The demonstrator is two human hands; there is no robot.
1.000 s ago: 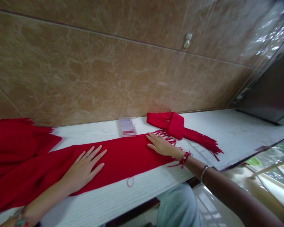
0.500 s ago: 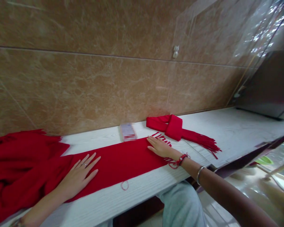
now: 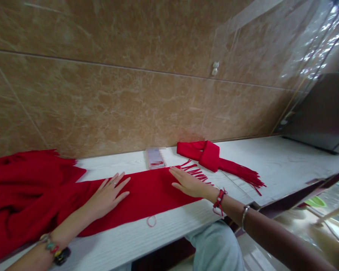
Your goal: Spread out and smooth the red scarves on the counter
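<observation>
Red scarf [image 3: 151, 190], flat-laid lengthwise on the white surface [image 3: 274, 156], its near side close to the front edge. Left end merges with a heap of red fabric [image 3: 25, 180] in the left part; boundary between them cannot be told.

Left hand [image 3: 109, 197]: palm down mid-strip, fingers spread, grasping nothing. Right hand [image 3: 186, 183]: palm down at the fringed end, fingers extended, also unclenched. Probable reason for the spacing: pressure at two points holds the strip taut and level between them. Fringe [image 3: 198, 174] fans out rightward, seemingly so that its strands lie free of the cloth.

Outward: a thread loop [image 3: 151, 221] lies between scarf and front edge. A flat box-like item [image 3: 155, 158], face blurred, sits toward the back edge, perhaps set there to spare working room. Right of it, a looped scarf [image 3: 209, 156] lies near the back edge, its tail slanting toward the front edge.
</observation>
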